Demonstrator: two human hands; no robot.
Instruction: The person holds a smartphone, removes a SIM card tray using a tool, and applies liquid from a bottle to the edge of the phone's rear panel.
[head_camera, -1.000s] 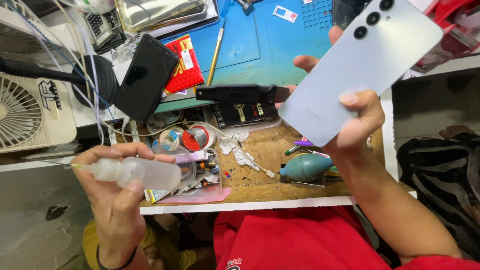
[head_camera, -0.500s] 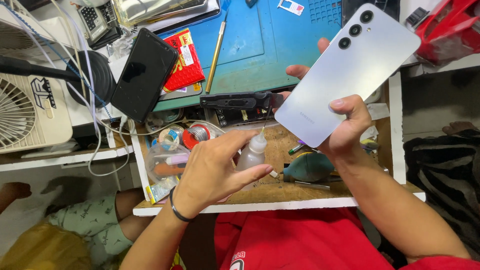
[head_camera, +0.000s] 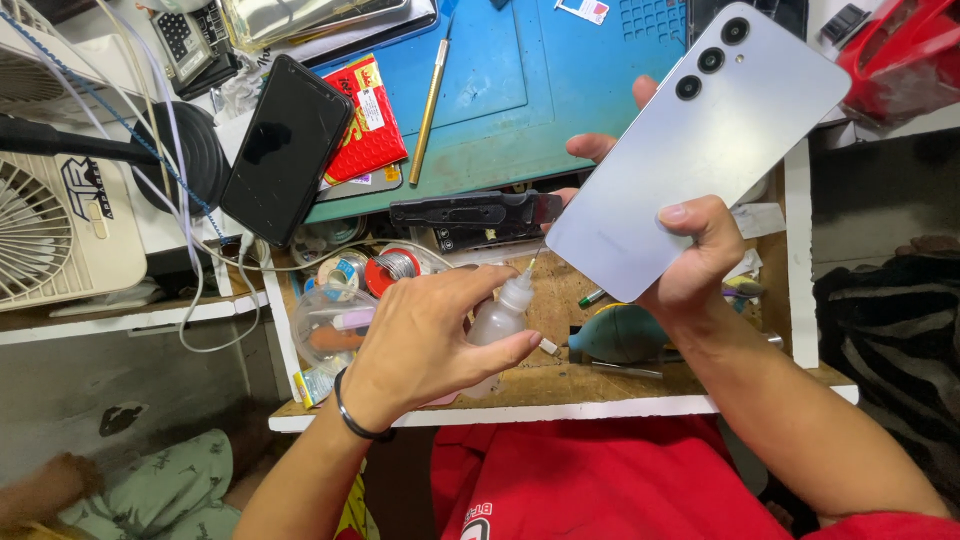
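From the head camera I see my right hand (head_camera: 695, 265) clamped on a pale silver-blue smartphone with three round camera lenses on its back (head_camera: 700, 150), thumb pressed across the lower back edge and the other fingers wrapped behind it, two fingertips showing past the left edge. The phone is held tilted, back side up, above the far edge of the wooden drawer tray with a white rim (head_camera: 640, 408). My left hand (head_camera: 430, 335) is closed around a small translucent plastic squeeze bottle with a thin needle tip (head_camera: 497, 325), fingers curled together over its body; the needle tip points up toward the lower corner of the phone and sits just beside it, though I cannot tell whether it touches. A thin black band circles my left wrist. Under the phone, in the tray, lies a teal rubber blower bulb (head_camera: 620, 333), and to the left of the bottle sit a spool of solder wire (head_camera: 395, 267) and a clear round plastic container (head_camera: 330, 325). Beyond the tray a black flat bracket-like tool (head_camera: 470, 212) rests along the edge of a blue silicone work mat (head_camera: 520, 90). On that mat lie a brass-coloured slim hand tool (head_camera: 432, 95) and a red printed packet (head_camera: 368, 125), with a black-screened phone (head_camera: 285, 150) leaning partly over the packet. A white fan (head_camera: 50, 220) stands at the far left.
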